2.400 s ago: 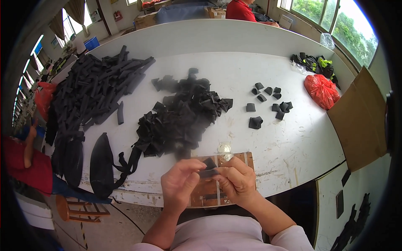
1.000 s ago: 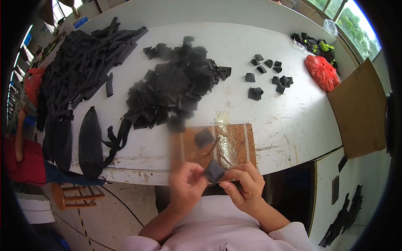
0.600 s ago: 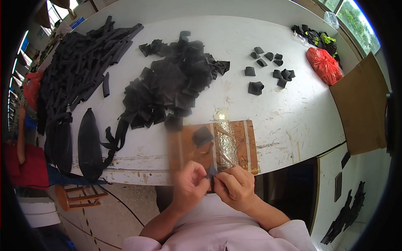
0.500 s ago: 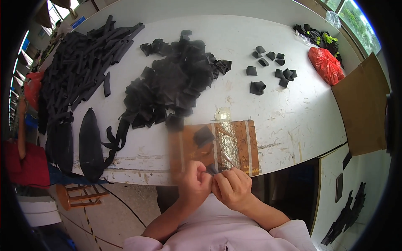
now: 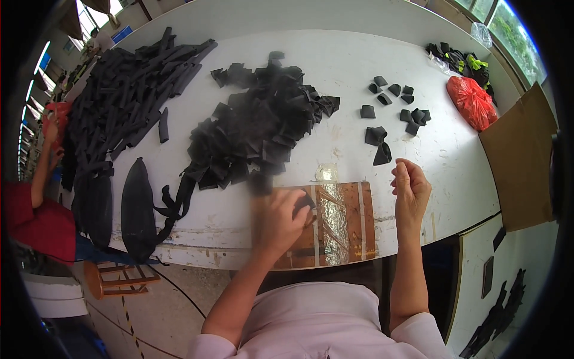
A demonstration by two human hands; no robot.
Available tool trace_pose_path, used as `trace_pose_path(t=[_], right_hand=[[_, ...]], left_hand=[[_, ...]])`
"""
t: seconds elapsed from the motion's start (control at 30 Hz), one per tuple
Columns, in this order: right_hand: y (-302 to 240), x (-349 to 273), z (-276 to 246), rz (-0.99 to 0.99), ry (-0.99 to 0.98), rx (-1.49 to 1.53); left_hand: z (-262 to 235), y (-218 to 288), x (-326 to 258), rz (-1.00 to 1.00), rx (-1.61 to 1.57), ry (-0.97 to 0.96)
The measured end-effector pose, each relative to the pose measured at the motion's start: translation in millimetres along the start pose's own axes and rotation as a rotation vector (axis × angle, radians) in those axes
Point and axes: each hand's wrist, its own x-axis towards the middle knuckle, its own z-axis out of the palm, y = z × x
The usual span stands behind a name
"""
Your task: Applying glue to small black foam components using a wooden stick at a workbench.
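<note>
On the wooden board [image 5: 354,224], my left hand [image 5: 280,220] has its fingers closed around the edge of a short black fabric piece [image 5: 304,203]. My right hand [image 5: 411,194] is raised over the table to the right of the board, fingers partly spread with nothing in them. Just beyond its fingertips stands a black fabric loop [image 5: 382,155], tilted, at the near end of several similar small loops [image 5: 368,112]. A large heap of flat black fabric pieces [image 5: 245,131] lies beyond the board, some of it hazy in the picture.
Long black fabric strips [image 5: 128,90] are piled at the far left, beside a dark elongated piece [image 5: 139,206]. At the right are a red plastic bag [image 5: 471,102] and a cardboard sheet [image 5: 519,158]. A person in red [image 5: 39,218] and a wooden stool [image 5: 116,279] are to the left.
My hands, together at the board's near edge before, have parted. The right moved out to the right, where another loop now stands. The left moved forward onto the black piece lying on the board.
</note>
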Motion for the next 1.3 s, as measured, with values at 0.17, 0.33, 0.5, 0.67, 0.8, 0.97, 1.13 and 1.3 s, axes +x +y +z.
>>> trace_pose_path(t=[0.17,0.33,0.5,0.67,0.8,0.97,1.13,1.3], right_hand=[[-7.2,-68.1,-11.9,0.22,-0.465,0.172],[-86.8,-89.6,-2.8,-0.069,-1.202,0.499],[-147.2,-100.6,25.8,-0.096,-1.488,0.67],[-146.4,-107.1,22.3,-0.272,-1.28,0.734],[-159.0,-84.0,-8.7,-0.308,-1.339,0.508],[-100.6,-81.0,-33.0,0.099,-1.285,0.683],[-31.7,-101.8,-14.6,0.198,-0.914,-0.091],[-1.7,-117.7,12.1,0.252,-0.797,0.134]], left_hand=[[13.6,-13.7,1.0,0.248,0.369,-0.11],[12.9,-18.0,1.8,0.351,0.593,-0.097],[10.1,-19.0,0.3,0.314,0.525,-0.094],[1.2,-11.5,-6.0,0.282,0.485,-0.058],[6.8,-17.0,-10.4,0.295,0.592,-0.042],[-1.2,-31.7,-15.1,0.228,0.38,0.05],[-25.5,-16.5,-41.8,-0.348,-0.438,0.083],[-41.1,29.1,-75.6,-0.61,-1.129,-0.095]])
